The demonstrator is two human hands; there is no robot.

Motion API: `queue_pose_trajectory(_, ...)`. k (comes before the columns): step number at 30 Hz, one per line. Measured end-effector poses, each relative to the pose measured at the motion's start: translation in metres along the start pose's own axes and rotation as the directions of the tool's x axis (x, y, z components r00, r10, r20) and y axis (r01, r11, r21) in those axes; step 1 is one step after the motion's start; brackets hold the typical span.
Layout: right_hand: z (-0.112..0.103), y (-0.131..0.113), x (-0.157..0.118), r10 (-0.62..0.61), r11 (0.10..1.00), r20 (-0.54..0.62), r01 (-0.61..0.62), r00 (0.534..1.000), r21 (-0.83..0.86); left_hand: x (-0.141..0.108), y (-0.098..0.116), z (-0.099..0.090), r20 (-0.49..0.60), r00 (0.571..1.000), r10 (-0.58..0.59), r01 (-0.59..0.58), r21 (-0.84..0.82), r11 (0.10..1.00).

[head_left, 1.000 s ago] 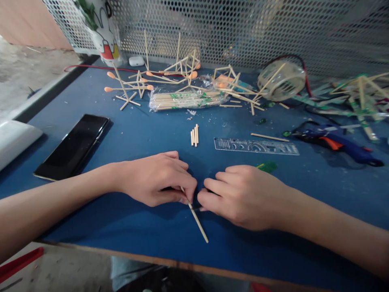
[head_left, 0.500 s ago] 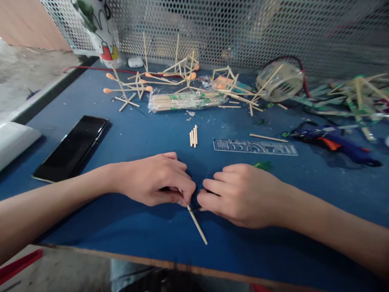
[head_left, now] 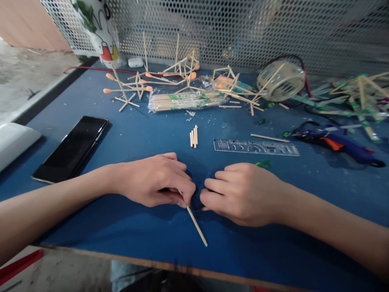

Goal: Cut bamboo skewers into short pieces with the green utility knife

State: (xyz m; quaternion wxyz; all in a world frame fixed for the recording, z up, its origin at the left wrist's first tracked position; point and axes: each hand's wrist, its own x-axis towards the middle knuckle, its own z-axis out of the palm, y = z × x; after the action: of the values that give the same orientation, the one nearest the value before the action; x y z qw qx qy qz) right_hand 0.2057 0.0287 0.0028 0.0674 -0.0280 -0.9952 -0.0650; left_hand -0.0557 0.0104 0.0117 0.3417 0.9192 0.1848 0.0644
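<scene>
My left hand [head_left: 162,180] pinches a thin wooden stick [head_left: 197,227] near its upper end; the stick slants down and to the right toward the table's front edge. Just to the right, my right hand [head_left: 240,194] is closed, its fingertips on something thin and dark that reaches toward the stick and is too small to make out. A small gap separates the two hands. Several short cut sticks [head_left: 193,136] lie side by side beyond them. A clear ruler [head_left: 256,147] rests behind my right hand, with a single stick [head_left: 270,138] above it.
A black phone [head_left: 71,150] lies at the left, near a white object [head_left: 16,142]. A blue glue gun [head_left: 343,144] is at the right. Along the back are stick frames, a bag of sticks [head_left: 185,100], a plastic cup [head_left: 281,81] and a mesh panel [head_left: 212,32].
My right hand has shifted slightly to the right, widening the gap between my hands. My left hand and its stick are almost where they were.
</scene>
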Motion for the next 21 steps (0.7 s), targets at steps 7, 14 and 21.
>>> queue_pose_trajectory(7,-0.0002,-0.0007,0.0006,0.011,1.000,0.012,-0.011,1.000,0.029,-0.0005,-0.0009,0.0003,0.004,1.000,-0.001,0.001,-0.007,1.000)
queue_pose_trajectory(14,-0.0012,-0.0007,0.0016,0.007,1.000,-0.016,-0.007,1.000,0.013,-0.0008,0.0006,0.0003,0.005,1.000,-0.007,0.007,-0.012,1.000)
queue_pose_trajectory(21,0.0017,-0.0019,-0.0006,0.009,1.000,-0.042,-0.009,0.999,0.000,-0.0006,-0.0002,0.0001,-0.004,1.000,-0.004,0.004,-0.025,1.000)
